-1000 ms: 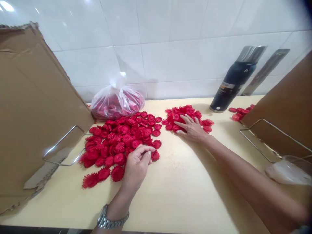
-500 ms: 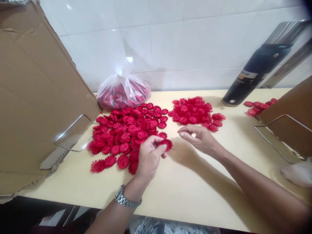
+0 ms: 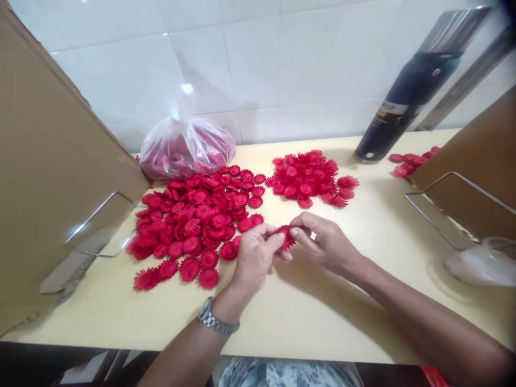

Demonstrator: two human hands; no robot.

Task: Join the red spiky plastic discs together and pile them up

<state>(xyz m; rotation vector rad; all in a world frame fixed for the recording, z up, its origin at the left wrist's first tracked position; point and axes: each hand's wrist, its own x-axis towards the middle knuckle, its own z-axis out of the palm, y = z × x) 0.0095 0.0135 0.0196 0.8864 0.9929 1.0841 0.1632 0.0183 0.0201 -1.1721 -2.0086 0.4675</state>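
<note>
Between my two hands is a round red piece with a fringed, toothed edge, like a small flower [image 3: 287, 237]. My left hand [image 3: 256, 258], with a metal watch [image 3: 217, 318] on its wrist, pinches the flower from the left. From the right, the thumb and fingers of my right hand [image 3: 324, 242] close on its other edge. A large heap of similar red flowers [image 3: 193, 215] lies left of and beyond my left hand. Past my right hand spreads a smaller pile of red flowers [image 3: 304, 174].
A tied clear bag of red pieces [image 3: 187, 150] stands against the tiled wall. Cardboard [image 3: 52, 161] with a wire loop rises at the left, another cardboard piece [image 3: 475, 156] at the right. A dark flask [image 3: 407, 91] stands behind; a clear plastic container [image 3: 484, 263] sits far right.
My right hand has come left to the flower and now pinches its edge. My left hand still holds it. The view has shifted slightly to the right.
</note>
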